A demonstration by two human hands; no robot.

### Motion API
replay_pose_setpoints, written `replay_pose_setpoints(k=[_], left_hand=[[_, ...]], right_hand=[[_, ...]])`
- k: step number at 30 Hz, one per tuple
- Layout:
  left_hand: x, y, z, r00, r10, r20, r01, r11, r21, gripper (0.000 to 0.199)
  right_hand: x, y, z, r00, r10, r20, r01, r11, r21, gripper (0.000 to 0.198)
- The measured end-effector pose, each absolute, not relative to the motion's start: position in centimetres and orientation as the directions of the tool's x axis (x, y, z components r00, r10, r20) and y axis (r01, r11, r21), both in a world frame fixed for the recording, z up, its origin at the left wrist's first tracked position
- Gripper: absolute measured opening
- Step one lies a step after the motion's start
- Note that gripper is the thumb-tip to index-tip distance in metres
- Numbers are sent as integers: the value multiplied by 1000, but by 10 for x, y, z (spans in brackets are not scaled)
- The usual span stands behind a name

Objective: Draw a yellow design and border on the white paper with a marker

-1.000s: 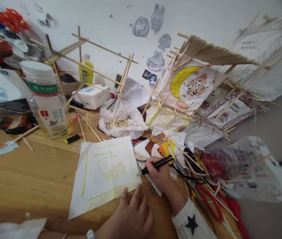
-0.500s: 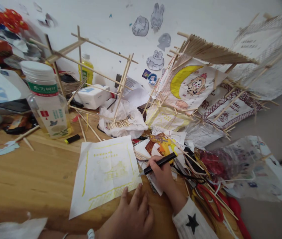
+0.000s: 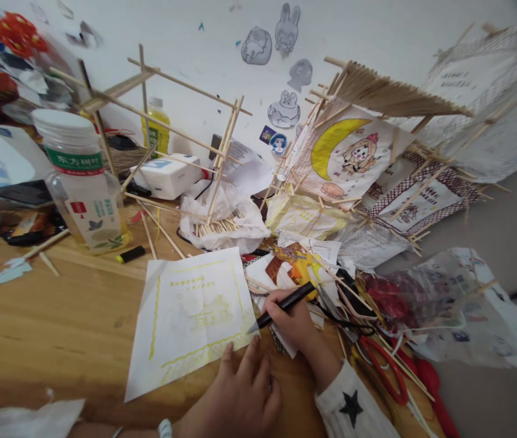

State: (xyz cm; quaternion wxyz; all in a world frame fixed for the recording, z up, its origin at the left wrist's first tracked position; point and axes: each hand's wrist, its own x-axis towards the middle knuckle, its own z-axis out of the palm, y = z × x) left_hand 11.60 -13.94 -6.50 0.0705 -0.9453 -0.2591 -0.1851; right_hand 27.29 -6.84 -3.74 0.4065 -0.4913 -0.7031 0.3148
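A white sheet of paper (image 3: 171, 340) lies on the wooden table, with a yellow wavy border, short rows of yellow marks and a faint building drawn on it. My right hand (image 3: 292, 322) grips a black marker (image 3: 288, 303), its tip touching the paper near the lower right corner. Along the paper's lower edge, my left hand (image 3: 235, 389) rests flat with its fingers spread, fingertips at the sheet's edge. A black marker cap (image 3: 131, 254) lies on the table beyond the sheet, beside a clear bottle (image 3: 92, 213) with a white lid.
A bare stick frame (image 3: 176, 125) stands behind the paper, near a plastic bag of short sticks (image 3: 222, 228). Lanterns of sticks and drawn paper (image 3: 345, 152) stand at the right. Red-handled scissors (image 3: 384, 371) lie beside my right forearm, near a plastic bag (image 3: 472, 310).
My right hand has moved slightly left and down with the marker, bringing its tip further in along the lower right border. My left hand stays in place.
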Motion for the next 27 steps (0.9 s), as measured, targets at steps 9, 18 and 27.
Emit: replay_pose_setpoints(k=[9, 18, 27], left_hand=[[116, -139, -62, 795, 468, 386, 520, -854, -34, 25], [116, -141, -63, 785, 468, 405, 522, -853, -27, 27], [116, -140, -62, 792, 479, 379, 526, -850, -24, 26]], right_hand=[[270, -68, -37, -104, 950, 293, 474, 306, -825, 19], [273, -66, -39, -79, 923, 376, 543, 356, -761, 21], [270, -70, -34, -96, 965, 245, 393, 263, -881, 20]])
